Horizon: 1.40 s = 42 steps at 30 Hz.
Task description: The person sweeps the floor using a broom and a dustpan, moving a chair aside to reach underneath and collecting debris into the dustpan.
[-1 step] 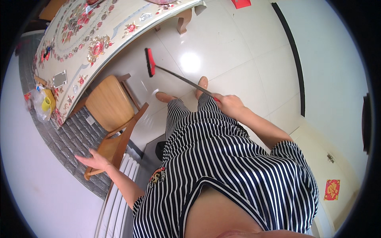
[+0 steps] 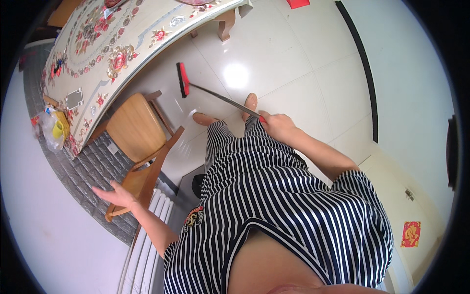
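My right hand (image 2: 280,127) is closed round the end of a long dark handle, where a bit of red grip shows. The handle belongs to a broom (image 2: 184,80) with a red head and black bristles. Its head is over the pale tiled floor, between the table and my feet. Off to the left, my left hand (image 2: 116,195) holds nothing, its fingers stretched apart. It appears in front of the wooden chair (image 2: 138,128) and the grey brick-patterned wall; whether it touches the chair I cannot tell.
A table with a flowered cloth (image 2: 147,54) fills the upper left, bearing a yellow basket (image 2: 62,128) and plastic bag. One table leg (image 2: 225,27) stands ahead. A white radiator (image 2: 152,220) is by my left arm. Part of a red object (image 2: 297,4) shows at the top edge.
The broom head has shifted slightly to the left and toward me, and my right hand has moved a little left with the handle. My left hand is almost unmoved.
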Motion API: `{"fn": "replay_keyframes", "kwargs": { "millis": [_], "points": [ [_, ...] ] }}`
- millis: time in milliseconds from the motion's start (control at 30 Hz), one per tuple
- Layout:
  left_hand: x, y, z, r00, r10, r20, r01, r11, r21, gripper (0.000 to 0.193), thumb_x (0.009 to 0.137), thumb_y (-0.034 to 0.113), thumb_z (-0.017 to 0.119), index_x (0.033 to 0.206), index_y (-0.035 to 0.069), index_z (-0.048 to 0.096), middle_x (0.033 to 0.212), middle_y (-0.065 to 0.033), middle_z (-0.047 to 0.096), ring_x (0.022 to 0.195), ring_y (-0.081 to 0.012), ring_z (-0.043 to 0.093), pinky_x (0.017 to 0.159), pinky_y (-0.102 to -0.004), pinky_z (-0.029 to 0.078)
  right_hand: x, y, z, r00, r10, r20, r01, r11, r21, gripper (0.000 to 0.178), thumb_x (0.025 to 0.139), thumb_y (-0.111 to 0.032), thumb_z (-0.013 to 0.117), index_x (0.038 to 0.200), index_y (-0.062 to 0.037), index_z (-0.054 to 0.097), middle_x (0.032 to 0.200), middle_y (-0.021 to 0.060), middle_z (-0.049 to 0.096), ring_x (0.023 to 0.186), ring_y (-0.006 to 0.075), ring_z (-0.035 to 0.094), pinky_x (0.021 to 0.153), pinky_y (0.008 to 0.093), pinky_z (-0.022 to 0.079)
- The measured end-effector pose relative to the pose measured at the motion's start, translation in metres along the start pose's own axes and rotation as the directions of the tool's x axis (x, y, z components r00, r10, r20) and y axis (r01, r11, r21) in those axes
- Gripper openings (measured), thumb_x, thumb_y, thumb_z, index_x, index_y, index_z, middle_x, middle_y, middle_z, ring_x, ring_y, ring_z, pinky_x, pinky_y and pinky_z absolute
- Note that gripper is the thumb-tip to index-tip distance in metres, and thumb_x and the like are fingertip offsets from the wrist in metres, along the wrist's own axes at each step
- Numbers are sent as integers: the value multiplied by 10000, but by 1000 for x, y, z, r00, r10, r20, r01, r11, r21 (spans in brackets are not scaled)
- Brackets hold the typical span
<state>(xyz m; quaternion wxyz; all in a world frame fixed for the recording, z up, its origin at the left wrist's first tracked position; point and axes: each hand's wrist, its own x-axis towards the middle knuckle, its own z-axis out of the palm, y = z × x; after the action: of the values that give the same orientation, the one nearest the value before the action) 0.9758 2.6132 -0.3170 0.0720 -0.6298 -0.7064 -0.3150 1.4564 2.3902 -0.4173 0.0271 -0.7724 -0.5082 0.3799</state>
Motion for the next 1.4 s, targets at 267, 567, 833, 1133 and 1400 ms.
{"fn": "replay_keyframes", "kwargs": {
  "millis": [267,567,833,1133,1400],
  "points": [
    [-57,108,35,820,277,501,-170,954,-248,540,854,-1,552,1379,9,426,1413,-177,435,1309,-296,414,1101,-365,303,107,0,33,732,19,682,-561,585,586,245,844,-137,588,993,55,560,823,183,659,590,230,645,486,321,528],
    [-150,73,66,-54,3,999,181,984,7,462,917,112,586,1367,89,481,1254,-132,587,1147,-185,549,983,-294,412,73,117,28,856,-153,494,-506,-449,736,189,878,-42,568,1032,-59,461,715,28,495,463,48,401,358,165,335],
    [-175,74,95,31,-43,999,108,993,39,453,923,152,574,1364,102,484,1242,-160,596,1146,-210,561,985,-306,420,-38,169,-30,903,307,301,-219,-274,936,639,874,-38,529,1452,-29,256,716,37,514,486,85,435,395,228,377],
    [-178,100,155,-164,106,981,305,951,-52,461,929,151,566,1371,65,466,1253,-196,577,1163,-213,542,985,-308,413,-50,211,-56,920,158,359,-316,-242,917,613,860,-43,571,1419,0,326,730,48,547,479,71,443,381,212,363],
    [-92,295,188,6,305,952,-182,937,-299,363,952,131,531,1310,67,544,1104,-82,653,1054,-151,589,928,-293,449,-24,214,-67,873,406,270,-269,-60,961,626,849,-46,572,1423,15,331,725,55,557,490,94,475,383,254,404]
  ]
}}
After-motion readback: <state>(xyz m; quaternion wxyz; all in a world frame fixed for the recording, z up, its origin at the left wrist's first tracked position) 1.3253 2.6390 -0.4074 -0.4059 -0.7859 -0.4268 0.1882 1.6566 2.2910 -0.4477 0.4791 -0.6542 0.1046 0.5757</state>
